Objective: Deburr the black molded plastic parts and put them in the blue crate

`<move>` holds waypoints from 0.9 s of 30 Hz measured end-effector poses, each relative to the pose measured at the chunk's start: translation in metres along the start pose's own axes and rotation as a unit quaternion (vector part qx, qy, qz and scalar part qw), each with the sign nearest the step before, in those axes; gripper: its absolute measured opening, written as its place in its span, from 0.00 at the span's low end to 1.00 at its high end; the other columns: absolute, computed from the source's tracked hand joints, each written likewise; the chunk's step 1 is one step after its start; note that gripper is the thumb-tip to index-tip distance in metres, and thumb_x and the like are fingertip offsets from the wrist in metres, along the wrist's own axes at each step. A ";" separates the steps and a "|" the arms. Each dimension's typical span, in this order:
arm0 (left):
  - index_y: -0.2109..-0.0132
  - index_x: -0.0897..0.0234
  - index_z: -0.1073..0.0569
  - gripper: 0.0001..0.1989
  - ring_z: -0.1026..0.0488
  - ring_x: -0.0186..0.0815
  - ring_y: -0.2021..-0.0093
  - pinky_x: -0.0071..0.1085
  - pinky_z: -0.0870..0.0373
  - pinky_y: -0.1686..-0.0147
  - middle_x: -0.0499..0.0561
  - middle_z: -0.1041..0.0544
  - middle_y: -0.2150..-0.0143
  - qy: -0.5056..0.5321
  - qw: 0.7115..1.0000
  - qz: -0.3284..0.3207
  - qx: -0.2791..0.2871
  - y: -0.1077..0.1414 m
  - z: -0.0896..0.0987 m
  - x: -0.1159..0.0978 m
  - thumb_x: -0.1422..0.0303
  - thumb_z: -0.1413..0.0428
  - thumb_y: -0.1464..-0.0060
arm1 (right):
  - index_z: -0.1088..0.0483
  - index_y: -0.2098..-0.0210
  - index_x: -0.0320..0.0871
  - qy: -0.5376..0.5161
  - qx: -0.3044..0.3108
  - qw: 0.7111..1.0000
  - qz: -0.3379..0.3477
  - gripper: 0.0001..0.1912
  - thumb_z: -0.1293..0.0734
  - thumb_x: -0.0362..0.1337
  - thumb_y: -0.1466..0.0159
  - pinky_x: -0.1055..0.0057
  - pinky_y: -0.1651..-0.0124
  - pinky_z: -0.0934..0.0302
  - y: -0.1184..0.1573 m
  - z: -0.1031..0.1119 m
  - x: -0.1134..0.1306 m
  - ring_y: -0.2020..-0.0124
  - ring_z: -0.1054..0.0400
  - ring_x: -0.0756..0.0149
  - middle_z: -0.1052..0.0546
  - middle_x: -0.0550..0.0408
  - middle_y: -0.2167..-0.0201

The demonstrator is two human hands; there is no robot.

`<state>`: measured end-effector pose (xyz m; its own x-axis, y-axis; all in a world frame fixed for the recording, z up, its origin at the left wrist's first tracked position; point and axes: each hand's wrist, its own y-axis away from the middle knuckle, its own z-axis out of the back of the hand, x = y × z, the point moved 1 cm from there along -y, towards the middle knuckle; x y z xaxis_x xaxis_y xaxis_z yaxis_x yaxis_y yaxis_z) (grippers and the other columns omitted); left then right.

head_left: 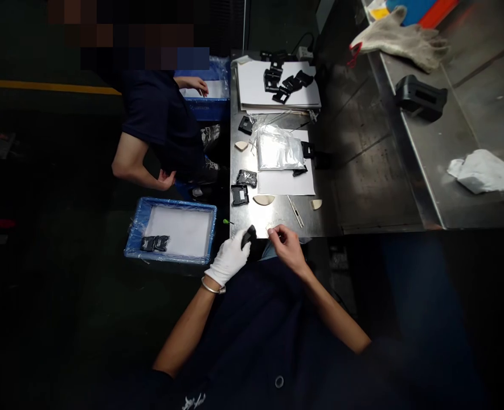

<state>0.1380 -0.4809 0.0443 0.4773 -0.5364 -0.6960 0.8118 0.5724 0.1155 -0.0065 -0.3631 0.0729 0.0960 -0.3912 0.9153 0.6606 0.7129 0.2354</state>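
Observation:
My left hand (229, 257), in a white glove, grips a black plastic part (248, 236) just off the table's near edge. Close by on the right, my bare right hand (289, 248) is closed in a pinch at the same edge. Something small and pale (270, 226) shows by its fingertips, too small to name. Beyond my hands on the metal table (245, 219) lie a tan wedge-shaped piece (263, 200), a slim metal tool (295, 211) and a second tan piece (316, 204). A black part (240, 195) and a plastic-wrapped one (247, 177) lie at the left edge.
Clear plastic bags (279, 149) lie on white paper; several black parts (292, 84) rest on a paper stack behind. A blue bin (212, 230) with wrapped parts stands left. A co-worker (166, 114) is beyond it. A metal ledge (435, 136) on the right bears a work glove (405, 42).

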 end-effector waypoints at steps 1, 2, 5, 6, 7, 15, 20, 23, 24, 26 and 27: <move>0.42 0.64 0.32 0.19 0.20 0.43 0.56 0.35 0.23 0.58 0.58 0.19 0.54 0.051 0.998 0.028 -0.015 0.003 0.004 0.002 0.69 0.44 0.40 | 0.34 0.73 0.44 -0.037 -0.002 0.999 -0.025 0.19 0.36 0.52 0.35 0.69 0.68 0.44 -0.004 0.005 -0.005 0.74 0.39 0.68 0.31 0.57 0.76; 0.44 0.65 0.31 0.17 0.20 0.42 0.55 0.35 0.23 0.57 0.58 0.19 0.54 0.093 0.994 0.045 -0.026 0.006 0.007 0.002 0.68 0.43 0.40 | 0.34 0.74 0.44 -0.063 0.004 0.997 -0.043 0.20 0.35 0.52 0.36 0.70 0.68 0.44 -0.007 0.009 -0.011 0.75 0.39 0.69 0.32 0.57 0.77; 0.48 0.64 0.27 0.14 0.20 0.39 0.55 0.33 0.22 0.56 0.54 0.19 0.54 0.183 0.981 0.016 -0.059 0.015 0.019 -0.003 0.67 0.42 0.41 | 0.34 0.76 0.43 -0.102 0.036 0.992 -0.070 0.21 0.35 0.54 0.37 0.70 0.69 0.44 -0.014 0.017 -0.023 0.77 0.39 0.71 0.31 0.57 0.77; 0.48 0.63 0.26 0.14 0.20 0.38 0.54 0.33 0.22 0.55 0.54 0.19 0.53 0.201 0.977 -0.011 -0.070 0.017 0.022 -0.007 0.67 0.42 0.40 | 0.34 0.76 0.43 -0.115 0.048 0.989 -0.077 0.22 0.35 0.54 0.37 0.70 0.70 0.44 -0.014 0.017 -0.025 0.77 0.40 0.71 0.30 0.57 0.77; 0.47 0.63 0.25 0.14 0.20 0.37 0.54 0.33 0.23 0.53 0.53 0.19 0.52 0.214 0.973 -0.042 -0.076 0.018 0.025 -0.010 0.68 0.42 0.40 | 0.34 0.76 0.43 -0.126 0.059 0.987 -0.083 0.22 0.34 0.54 0.38 0.70 0.70 0.44 -0.013 0.016 -0.026 0.78 0.40 0.72 0.30 0.58 0.77; 0.36 0.59 0.32 0.21 0.23 0.37 0.49 0.36 0.24 0.46 0.53 0.21 0.46 0.152 0.970 -0.188 -0.022 0.012 0.015 -0.010 0.70 0.48 0.35 | 0.37 0.77 0.43 -0.172 0.130 0.972 -0.095 0.25 0.33 0.58 0.39 0.71 0.73 0.48 -0.006 0.003 -0.016 0.80 0.46 0.74 0.38 0.62 0.82; 0.33 0.59 0.37 0.23 0.22 0.39 0.53 0.37 0.23 0.50 0.54 0.20 0.51 0.056 0.981 -0.180 0.039 0.009 0.001 0.002 0.70 0.51 0.34 | 0.36 0.76 0.43 -0.150 0.130 0.976 -0.085 0.25 0.33 0.58 0.40 0.71 0.74 0.53 -0.003 0.003 -0.008 0.80 0.47 0.74 0.39 0.62 0.82; 0.35 0.62 0.35 0.22 0.22 0.41 0.54 0.40 0.23 0.51 0.57 0.20 0.53 -0.016 0.982 -0.171 0.083 0.007 -0.005 0.002 0.71 0.54 0.34 | 0.32 0.75 0.42 -0.095 0.124 0.986 -0.057 0.21 0.30 0.53 0.40 0.72 0.72 0.53 0.002 0.001 -0.001 0.77 0.46 0.73 0.37 0.61 0.80; 0.36 0.63 0.33 0.22 0.21 0.42 0.54 0.41 0.24 0.51 0.57 0.20 0.53 -0.025 0.982 -0.164 0.093 0.007 -0.006 0.001 0.72 0.54 0.34 | 0.31 0.75 0.41 -0.073 0.121 0.989 -0.044 0.20 0.29 0.51 0.40 0.72 0.71 0.53 0.003 0.000 0.001 0.76 0.45 0.73 0.36 0.61 0.79; 0.37 0.63 0.32 0.21 0.21 0.42 0.53 0.41 0.24 0.49 0.58 0.20 0.51 0.002 0.985 -0.141 0.098 0.005 -0.006 -0.001 0.72 0.53 0.35 | 0.31 0.75 0.41 -0.073 0.111 0.990 -0.041 0.18 0.28 0.49 0.41 0.71 0.70 0.53 0.003 -0.001 0.001 0.75 0.44 0.73 0.34 0.60 0.78; 0.38 0.62 0.31 0.21 0.22 0.42 0.52 0.39 0.25 0.48 0.57 0.20 0.50 0.039 0.987 -0.123 0.095 0.005 -0.006 -0.002 0.71 0.52 0.35 | 0.31 0.76 0.41 -0.098 0.102 0.989 -0.051 0.19 0.28 0.49 0.41 0.71 0.71 0.53 0.001 0.000 -0.002 0.76 0.44 0.73 0.34 0.60 0.79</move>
<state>0.1391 -0.4738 0.0421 0.2365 -0.5918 -0.7706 0.9518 0.3007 0.0612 -0.0060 -0.3617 0.0717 -0.1225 -0.3624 0.9240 0.4934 0.7855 0.3735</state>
